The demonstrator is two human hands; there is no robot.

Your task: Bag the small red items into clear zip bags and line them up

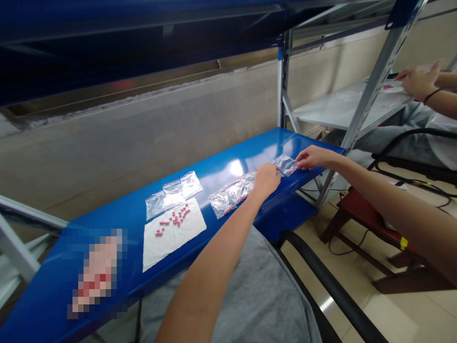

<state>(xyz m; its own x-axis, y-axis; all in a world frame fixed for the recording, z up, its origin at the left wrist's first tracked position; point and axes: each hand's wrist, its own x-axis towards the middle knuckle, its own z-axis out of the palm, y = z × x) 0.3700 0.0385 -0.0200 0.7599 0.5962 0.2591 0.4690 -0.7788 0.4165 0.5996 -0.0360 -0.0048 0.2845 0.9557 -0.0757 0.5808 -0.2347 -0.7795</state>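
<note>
My left hand (266,181) rests on a row of small clear plastic zip bags (228,194), its fingers closed on the bags. My right hand (310,157) pinches the far end of that row, at a crumpled clear bag (284,165). Further left, several pink tablets (174,220) lie scattered on a white paper sheet (167,247). Just behind the sheet lie three more clear bags (173,193), overlapping each other. All of these lie on a glossy blue metal shelf board (228,174).
A blurred patch (96,271) covers something at the board's left end. At upper right, a co-worker's hands (419,80) work on a white shelf (342,107) beyond a grey steel upright (374,81). A black padded tube (332,281) runs along my lower right, above a tiled floor, cables and a red-topped stool (371,219).
</note>
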